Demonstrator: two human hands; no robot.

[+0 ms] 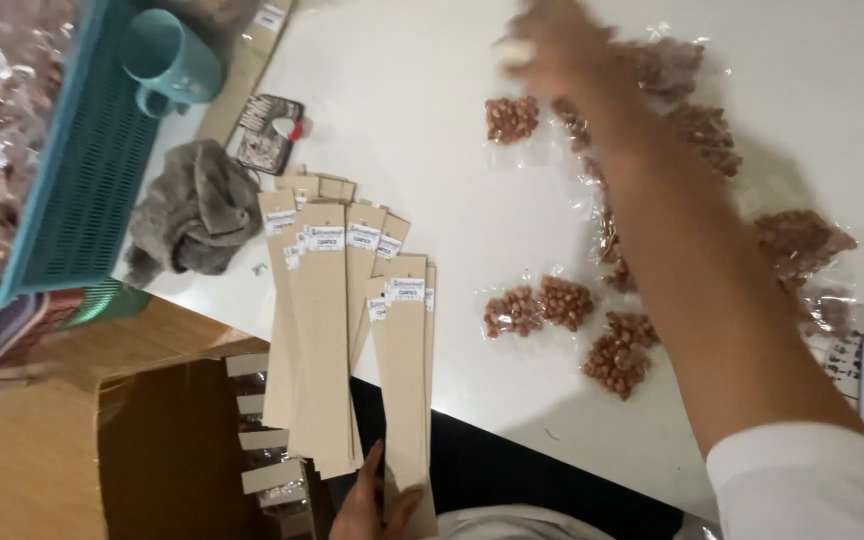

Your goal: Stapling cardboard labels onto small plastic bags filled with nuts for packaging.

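Left grip pinches a tan cardboard strip at bottom centre, while I cannot tell my blurred right grip's state above peanut packets on the worktop.

Even, fairly bright indoor light falls from above on the white tabletop, which reads slightly washed out toward the far right. The right hand, reaching far across, is smeared by motion blur, its fingers without clear edges, and its forearm casts a soft grey shadow on the table to its right. Small glints of glare show on the clear plastic packets of brown nuts. The near left corner is dimmer. The tan cardboard strips are reasonably sharp.
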